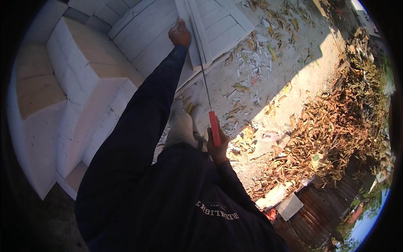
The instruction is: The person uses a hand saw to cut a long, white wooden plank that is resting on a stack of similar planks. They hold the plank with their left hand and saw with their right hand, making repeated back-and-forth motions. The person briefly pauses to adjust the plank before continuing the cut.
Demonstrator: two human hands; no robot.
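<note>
Apparently sawing: right hand (pixel 218 153) clamped around saw (pixel 214 128); left hand (pixel 180 34), finger grip unclear, at left edge of board (pixel 194 53). Next stroke calls for steadiness.

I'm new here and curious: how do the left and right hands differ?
The left hand is outstretched at the white slabs; the right hand sits lower in view. The right hand grips a red handle; the left shows no tool. Both are bare, with dark sleeves.

Left hand (pixel 179 35): one. Right hand (pixel 221 150): one. Red-handled tool (pixel 214 128): one. Leaf heap (pixel 331 130): one. Loose square slab (pixel 289 206): one. White blocks (pixel 69 80): several; overlapping edges prevent an exact count.
</note>
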